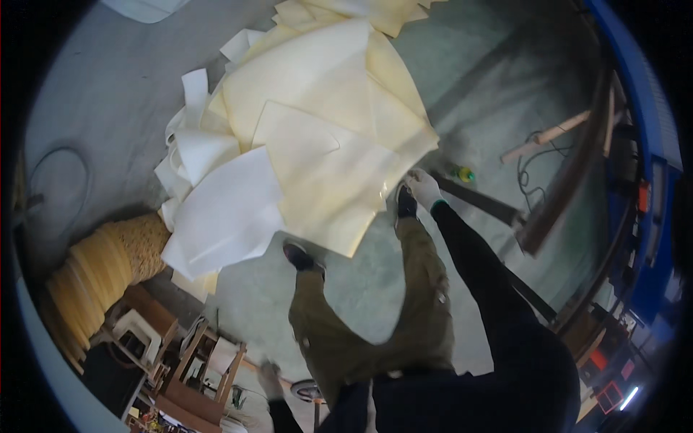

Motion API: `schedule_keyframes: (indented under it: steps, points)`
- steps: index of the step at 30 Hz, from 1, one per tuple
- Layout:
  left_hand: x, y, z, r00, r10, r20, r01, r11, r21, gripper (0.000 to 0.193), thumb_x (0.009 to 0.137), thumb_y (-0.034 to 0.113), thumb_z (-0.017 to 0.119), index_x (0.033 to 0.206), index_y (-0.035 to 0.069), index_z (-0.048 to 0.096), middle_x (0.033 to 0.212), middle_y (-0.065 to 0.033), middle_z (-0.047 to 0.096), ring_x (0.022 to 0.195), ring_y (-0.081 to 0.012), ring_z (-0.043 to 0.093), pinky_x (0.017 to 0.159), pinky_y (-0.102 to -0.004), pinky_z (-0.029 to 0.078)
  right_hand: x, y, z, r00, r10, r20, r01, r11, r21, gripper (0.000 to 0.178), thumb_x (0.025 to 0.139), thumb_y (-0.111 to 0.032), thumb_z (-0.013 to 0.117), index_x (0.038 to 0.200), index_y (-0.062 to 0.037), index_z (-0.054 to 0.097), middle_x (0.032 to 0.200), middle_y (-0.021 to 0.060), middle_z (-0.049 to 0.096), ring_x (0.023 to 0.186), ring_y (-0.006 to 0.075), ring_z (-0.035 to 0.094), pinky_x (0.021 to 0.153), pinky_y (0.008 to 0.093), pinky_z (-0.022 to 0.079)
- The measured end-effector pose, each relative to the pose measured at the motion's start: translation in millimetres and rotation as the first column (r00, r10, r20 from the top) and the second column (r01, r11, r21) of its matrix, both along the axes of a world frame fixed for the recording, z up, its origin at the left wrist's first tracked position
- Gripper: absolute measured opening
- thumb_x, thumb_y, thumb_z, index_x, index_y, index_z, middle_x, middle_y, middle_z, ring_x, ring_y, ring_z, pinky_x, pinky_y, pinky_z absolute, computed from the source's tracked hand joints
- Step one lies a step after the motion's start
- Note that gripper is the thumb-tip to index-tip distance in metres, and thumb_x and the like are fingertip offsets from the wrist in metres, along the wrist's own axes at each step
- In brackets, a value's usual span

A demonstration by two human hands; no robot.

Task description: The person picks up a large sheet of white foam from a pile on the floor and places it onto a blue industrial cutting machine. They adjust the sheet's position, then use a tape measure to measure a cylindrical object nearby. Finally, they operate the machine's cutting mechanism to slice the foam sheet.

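Fingers (pixel 412 178) of the gloved right hand (pixel 425 190) curl at the lower-right edge of the pale sheets (pixel 317 155); pinching that margin or merely brushing it, I cannot tell! Those sheets sprawl overlapping toward the floor (pixel 498 242)'s upper edge, presumably because pieces so broad and floppy need open ground. Look at the dark right sleeve (pixel 473 270), stretched long, a reach probably dictated by how low everything lies. Left shoe (pixel 297 255) and right shoe (pixel 406 203) stand apart by the sheets' near edge, likely for balance. Meanwhile the left hand (pixel 271 380), blurred, hangs toward the floor's lower-left corner, away from the sheets, its grip unreadable.
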State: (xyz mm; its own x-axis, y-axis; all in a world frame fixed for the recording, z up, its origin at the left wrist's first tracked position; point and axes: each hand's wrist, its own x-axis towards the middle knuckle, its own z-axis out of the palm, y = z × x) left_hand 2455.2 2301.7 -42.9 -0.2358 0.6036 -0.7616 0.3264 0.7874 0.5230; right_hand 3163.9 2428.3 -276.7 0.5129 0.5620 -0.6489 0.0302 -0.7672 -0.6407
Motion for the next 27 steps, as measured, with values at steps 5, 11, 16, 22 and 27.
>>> schedule_keyframes:
  steps: [5, 11, 16, 22, 27]
  points:
    - [29, -224, 6, 0.904, 0.356, -0.236, -0.427, 0.765, -0.482, 0.020, 0.098, 0.024, 0.054, 0.082, 0.014, 0.049, 0.073, 0.0028, 0.050, 0.065, -0.0099, 0.049, 0.056, -0.0256, 0.042, 58, 120, -207, 0.926, 0.263, 0.271, -0.236, 0.963, -0.126, 0.045, 0.091, -0.035, 0.059, 0.126, -0.0061, 0.060, 0.115, 0.0219, 0.067, 0.110, 0.0377, 0.062, 0.097, 0.0412, 0.047]
    - [103, -263, 16, 0.868, 0.334, -0.368, -0.497, 0.551, -0.671, 0.016, 0.099, 0.026, 0.053, 0.094, 0.011, 0.051, 0.079, 0.0000, 0.053, 0.069, -0.0120, 0.052, 0.059, -0.0270, 0.044, 70, 181, -348, 0.932, 0.037, 0.360, -0.016, 0.998, -0.061, 0.070, 0.088, -0.036, 0.066, 0.139, 0.0033, 0.041, 0.131, 0.0229, 0.059, 0.122, 0.0378, 0.056, 0.102, 0.0406, 0.045]
    - [121, -274, 42, 0.835, 0.351, -0.425, -0.551, 0.511, -0.660, 0.018, 0.101, 0.027, 0.051, 0.104, 0.009, 0.052, 0.085, -0.0023, 0.055, 0.072, -0.0138, 0.054, 0.062, -0.0282, 0.046, -4, 219, -345, 0.993, -0.110, 0.048, 0.109, 0.994, 0.029, 0.066, 0.085, -0.038, 0.071, 0.131, 0.0029, 0.049, 0.125, 0.0184, 0.063, 0.119, 0.0319, 0.059, 0.099, 0.0364, 0.046]
    - [81, -267, 32, 0.876, 0.359, -0.323, -0.480, 0.572, -0.666, 0.026, 0.102, 0.028, 0.050, 0.115, 0.006, 0.054, 0.091, -0.0052, 0.058, 0.077, -0.0159, 0.057, 0.065, -0.0296, 0.048, -74, 248, -243, 0.975, 0.198, -0.103, -0.189, 0.978, 0.091, 0.052, 0.096, -0.041, 0.060, 0.119, 0.0052, 0.063, 0.114, 0.0119, 0.069, 0.105, 0.0221, 0.063, 0.093, 0.0332, 0.046]
    - [45, -300, 26, 0.810, 0.558, -0.177, -0.549, 0.617, -0.564, 0.034, 0.103, 0.029, 0.048, 0.125, 0.004, 0.055, 0.097, -0.0075, 0.061, 0.080, -0.0176, 0.059, 0.068, -0.0308, 0.050, -192, 336, -23, 0.904, 0.127, -0.409, -0.033, 0.973, 0.231, 0.051, 0.096, -0.041, 0.060, 0.120, 0.0037, 0.063, 0.115, 0.0194, 0.068, 0.108, 0.0293, 0.064, 0.093, 0.0352, 0.047]
